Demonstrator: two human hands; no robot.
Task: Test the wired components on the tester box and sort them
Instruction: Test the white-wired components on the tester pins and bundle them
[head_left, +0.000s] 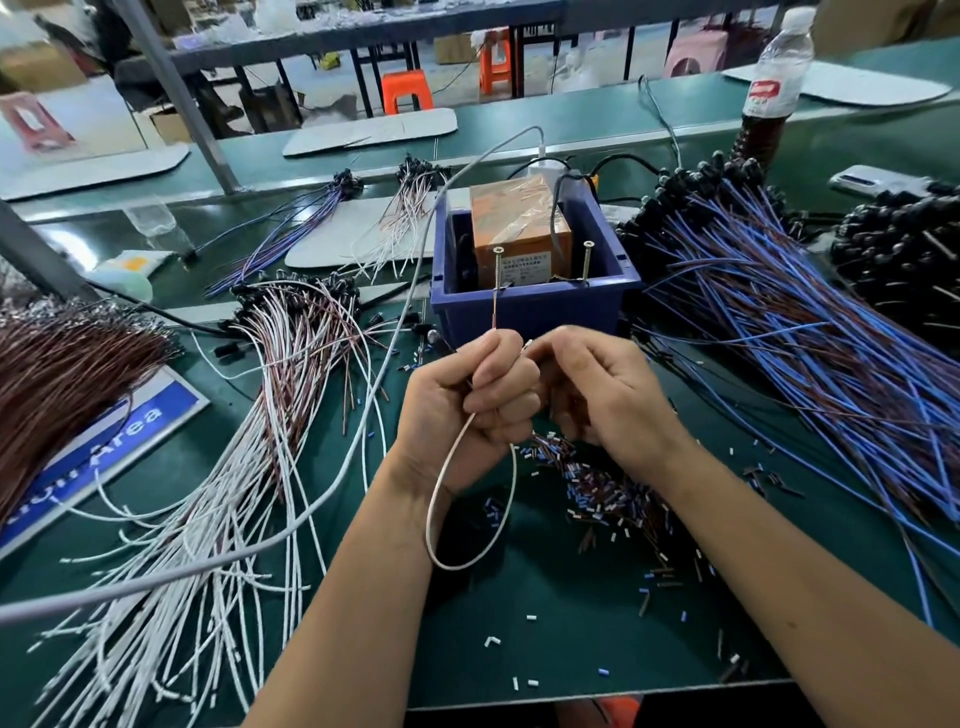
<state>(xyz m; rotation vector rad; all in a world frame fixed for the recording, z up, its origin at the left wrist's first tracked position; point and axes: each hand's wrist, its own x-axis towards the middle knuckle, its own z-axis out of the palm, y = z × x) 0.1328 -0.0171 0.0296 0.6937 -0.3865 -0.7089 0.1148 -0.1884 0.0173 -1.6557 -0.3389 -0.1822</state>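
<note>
Test step: left hand and right hand each pinch 1 lead of the white-and-brown wired component; next, probably touch leads to the 2 screws on the tester box.

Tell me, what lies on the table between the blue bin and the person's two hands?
In the head view, little: a thin reddish wire rises from the left hand to the blue bin; otherwise a bare green strip.

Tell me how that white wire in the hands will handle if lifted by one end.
The white wire probably droops: it hangs in a slack loop below the left hand. It looks thin, so likely light. The right hand pinches its other end.
</note>
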